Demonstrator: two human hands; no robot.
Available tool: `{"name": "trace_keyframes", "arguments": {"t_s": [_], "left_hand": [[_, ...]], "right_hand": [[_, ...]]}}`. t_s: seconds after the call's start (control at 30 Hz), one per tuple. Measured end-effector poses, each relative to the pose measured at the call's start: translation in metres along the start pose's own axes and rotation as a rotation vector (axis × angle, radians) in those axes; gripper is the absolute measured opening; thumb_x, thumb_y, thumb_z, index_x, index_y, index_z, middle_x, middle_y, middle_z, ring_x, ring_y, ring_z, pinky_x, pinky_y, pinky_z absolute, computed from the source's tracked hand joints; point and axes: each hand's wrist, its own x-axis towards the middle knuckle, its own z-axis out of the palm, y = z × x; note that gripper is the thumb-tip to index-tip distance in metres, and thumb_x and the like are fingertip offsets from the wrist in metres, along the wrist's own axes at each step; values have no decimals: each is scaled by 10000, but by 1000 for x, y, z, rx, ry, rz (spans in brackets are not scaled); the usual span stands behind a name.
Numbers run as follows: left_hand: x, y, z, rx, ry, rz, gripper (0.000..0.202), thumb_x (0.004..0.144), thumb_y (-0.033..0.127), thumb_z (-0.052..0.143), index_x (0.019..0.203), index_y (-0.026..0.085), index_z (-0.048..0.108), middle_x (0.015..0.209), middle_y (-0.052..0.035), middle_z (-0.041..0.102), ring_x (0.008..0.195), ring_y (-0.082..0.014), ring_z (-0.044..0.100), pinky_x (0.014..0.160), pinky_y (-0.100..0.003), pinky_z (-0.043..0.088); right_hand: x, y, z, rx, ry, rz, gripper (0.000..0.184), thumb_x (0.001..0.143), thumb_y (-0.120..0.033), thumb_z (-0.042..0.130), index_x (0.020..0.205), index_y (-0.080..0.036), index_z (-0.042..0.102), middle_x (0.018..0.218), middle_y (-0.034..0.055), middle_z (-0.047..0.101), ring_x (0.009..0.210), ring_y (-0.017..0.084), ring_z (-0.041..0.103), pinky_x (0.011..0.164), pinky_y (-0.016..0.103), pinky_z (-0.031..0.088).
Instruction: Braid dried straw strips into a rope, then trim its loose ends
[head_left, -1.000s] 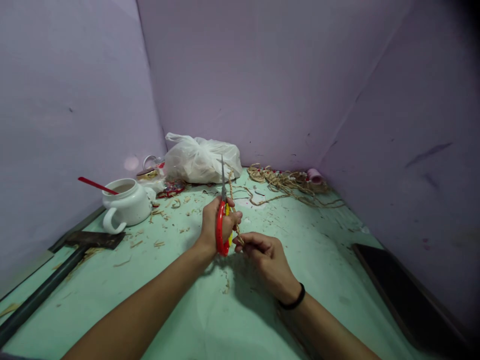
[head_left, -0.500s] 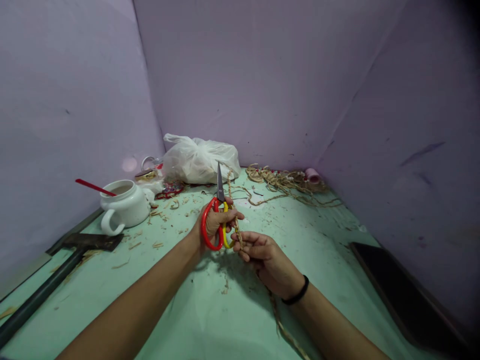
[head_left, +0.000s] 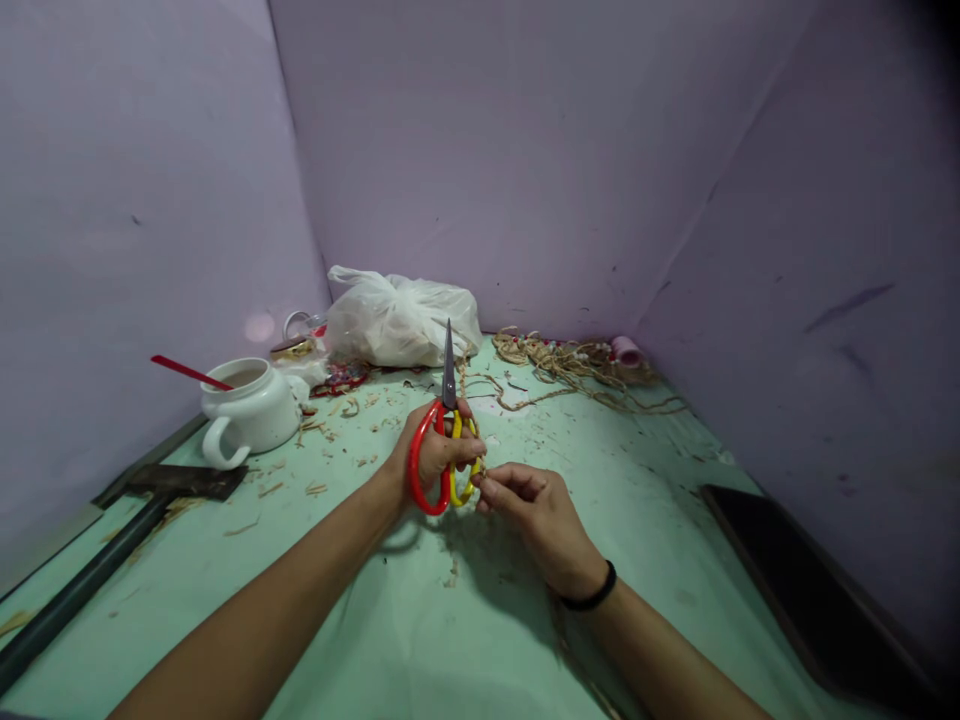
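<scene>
My left hand (head_left: 426,452) is closed around the red and yellow handles of a pair of scissors (head_left: 444,430), whose blades point up and away, held together. My right hand (head_left: 534,510), with a black band on the wrist, pinches a strand of braided jute cord (head_left: 480,472) right beside the scissor handles. The cord runs up behind the blades toward the back of the table and also trails down under my right forearm. Both hands hover above the pale green tabletop (head_left: 420,620).
A white pot (head_left: 251,412) with a red stick stands at left, a white plastic bag (head_left: 401,320) behind it. A tangle of jute cord (head_left: 577,368) and a pink spool (head_left: 626,350) lie at the back. A dark bar (head_left: 90,575) lies left, a dark slab (head_left: 795,590) right. Fibre scraps litter the table.
My left hand turned the scissors, so both handle loops now face me. My right hand shifted slightly closer to the handles, still pinching the cord.
</scene>
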Motion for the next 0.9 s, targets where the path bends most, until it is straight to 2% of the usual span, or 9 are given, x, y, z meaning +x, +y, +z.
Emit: {"name": "trace_keyframes", "arguments": {"t_s": [0.13,0.23,0.37,0.5,0.57,0.67,0.73,0.8,0.9], "left_hand": [[-3,-2,12,51,158,34,380,498,87,637,806,184,437,467,97,475,382,-65,433,396,-187,365],[-3,-1,17,55,237,34,370,496,78,612,797,188,426,455,106,451,377,-67,429,382,-180,360],[0,2,11,91,211,44,350,526,125,626,807,189,427,467,97,471,383,-73,440,386,-185,366],[2,6,3,226,165,41,323,580,220,640,819,184,427,506,65,516,424,-98,490,413,-202,385],[0,11,-1,363,130,57,261,665,309,588,829,186,426,536,40,542,460,-117,518,435,-216,396],[-9,22,-8,732,90,183,188,767,348,473,869,192,445,613,10,573,545,-135,547,522,-250,425],[-16,27,-13,998,49,289,190,788,291,433,952,197,452,740,-17,591,636,-147,551,611,-284,439],[-22,28,-16,1188,-39,392,245,792,208,385,1029,191,446,918,-61,571,795,-173,536,724,-321,430],[-26,21,-16,1428,-119,450,307,778,119,330,1052,173,458,984,-90,523,896,-201,481,784,-354,403]], "right_hand": [[-5,3,2,-189,88,-156,210,671,-321,626,575,-141,578,521,8,568,489,91,454,479,218,335],[-6,5,3,-230,92,-217,187,697,-315,605,626,-143,604,555,11,576,497,91,458,481,220,338],[-2,5,4,17,1,-36,261,676,-372,630,807,-147,646,651,24,618,473,79,462,444,212,324],[0,1,4,243,-6,131,279,601,-343,709,795,-149,661,596,-4,567,465,51,406,406,181,249],[0,-2,2,333,25,168,262,569,-307,735,764,-147,667,547,-24,514,472,46,385,403,173,240],[0,-8,-2,424,94,164,257,532,-265,757,740,-138,675,557,-29,486,500,46,383,397,161,247],[2,-12,-6,455,129,152,259,520,-253,762,733,-135,675,569,-28,484,507,42,386,388,152,246],[3,-15,-9,474,155,140,265,513,-249,765,734,-136,673,579,-28,488,506,38,396,384,142,247],[5,-15,-11,486,192,124,247,492,-227,769,694,-138,659,581,-27,499,502,38,407,380,135,255]]}}
